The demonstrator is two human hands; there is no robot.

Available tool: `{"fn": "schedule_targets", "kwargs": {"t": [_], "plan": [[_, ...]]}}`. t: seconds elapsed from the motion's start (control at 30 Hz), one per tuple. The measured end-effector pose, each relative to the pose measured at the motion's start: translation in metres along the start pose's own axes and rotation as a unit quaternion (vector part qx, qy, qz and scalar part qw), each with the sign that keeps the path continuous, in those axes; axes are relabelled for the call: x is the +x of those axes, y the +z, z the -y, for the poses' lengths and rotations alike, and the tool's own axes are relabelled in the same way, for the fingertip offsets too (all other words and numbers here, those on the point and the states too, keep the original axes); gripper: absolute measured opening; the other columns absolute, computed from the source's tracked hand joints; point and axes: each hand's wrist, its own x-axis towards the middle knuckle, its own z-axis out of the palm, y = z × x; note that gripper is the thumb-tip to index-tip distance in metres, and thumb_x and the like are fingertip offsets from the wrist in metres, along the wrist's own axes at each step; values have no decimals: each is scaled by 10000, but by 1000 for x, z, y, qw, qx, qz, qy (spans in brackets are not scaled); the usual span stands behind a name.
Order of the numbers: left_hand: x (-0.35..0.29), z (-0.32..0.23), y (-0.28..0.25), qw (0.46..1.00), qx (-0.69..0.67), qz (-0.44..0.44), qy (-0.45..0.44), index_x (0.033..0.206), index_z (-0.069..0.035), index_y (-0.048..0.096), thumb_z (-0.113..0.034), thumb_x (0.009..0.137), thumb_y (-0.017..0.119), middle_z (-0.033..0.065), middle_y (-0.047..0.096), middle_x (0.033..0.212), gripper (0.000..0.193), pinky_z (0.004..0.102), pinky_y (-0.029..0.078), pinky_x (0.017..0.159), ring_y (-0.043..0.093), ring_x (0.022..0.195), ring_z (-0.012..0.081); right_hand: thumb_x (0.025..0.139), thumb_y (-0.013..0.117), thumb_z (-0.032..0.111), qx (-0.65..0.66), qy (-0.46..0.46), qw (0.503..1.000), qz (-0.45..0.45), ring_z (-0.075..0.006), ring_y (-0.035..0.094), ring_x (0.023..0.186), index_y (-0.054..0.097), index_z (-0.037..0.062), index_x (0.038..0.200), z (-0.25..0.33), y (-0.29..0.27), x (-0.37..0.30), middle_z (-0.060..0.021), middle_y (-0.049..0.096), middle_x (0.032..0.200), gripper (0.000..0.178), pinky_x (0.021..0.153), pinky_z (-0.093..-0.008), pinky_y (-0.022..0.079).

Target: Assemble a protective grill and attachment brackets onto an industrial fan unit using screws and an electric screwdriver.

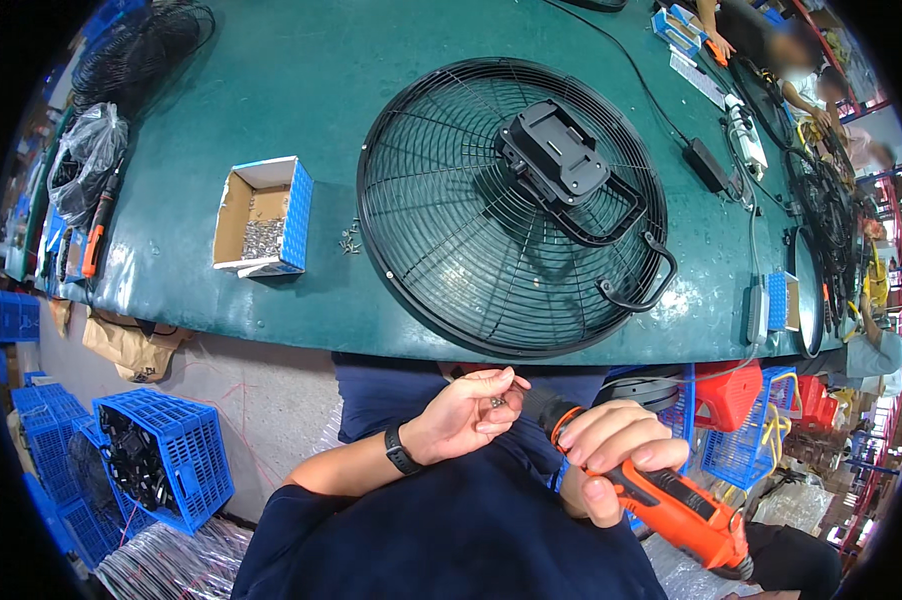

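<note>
- Left hand (pixel 471 408) was palm up and half curled, fingers gathered around small metal screws (pixel 498 402), probably so none would drop; their number could not be told.
- Right hand (pixel 621 450) was wrapped around one orange-and-black power driver (pixel 683 520), its front end turned toward the other hand; the full grip presumably steadied its weight.
- One round black fan (pixel 513 207) lay on the green table (pixel 311 60), near the edge before the person, likely for easy reach.
- Its one motor housing (pixel 556 155) faced up, which seemed to leave that side accessible.
- Two handles showed on it: one motor-side handle (pixel 611 239) and one rim handle (pixel 673 265).
- One open blue-and-white box (pixel 297 220) stood left of the fan, apparently keeping its many metal pieces (pixel 262 240) together.
- Loose fasteners (pixel 349 238) lay between box and fan, too small to count surely.
</note>
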Motion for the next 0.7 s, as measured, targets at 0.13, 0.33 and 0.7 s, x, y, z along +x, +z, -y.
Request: {"fn": "schedule_targets", "kwargs": {"t": [0.13,0.33,0.7], "plan": [[5,0,4,1000,-13,-8,-8,1001,1,548,-220,979,484,25,507,719,232,186,311,436,402,572,68,666,695,-38,-55,-11,998,2,-229,633,604,428,58,1078,2,3,-5,-102,596,756,500,592,-401,579],[9,2,4,1000,-8,-10,5,1006,1,551,-224,985,470,26,507,719,240,188,310,436,412,579,73,674,683,-41,-70,-17,997,-16,-227,632,608,427,58,1091,0,3,-10,-106,596,769,499,591,-401,579],[21,8,6,998,-18,9,67,1076,14,570,-175,976,461,4,491,757,239,218,348,538,402,612,78,721,619,-74,-117,16,991,-64,-232,589,680,394,50,1104,-5,6,-10,-116,542,816,461,653,-410,558]]}}
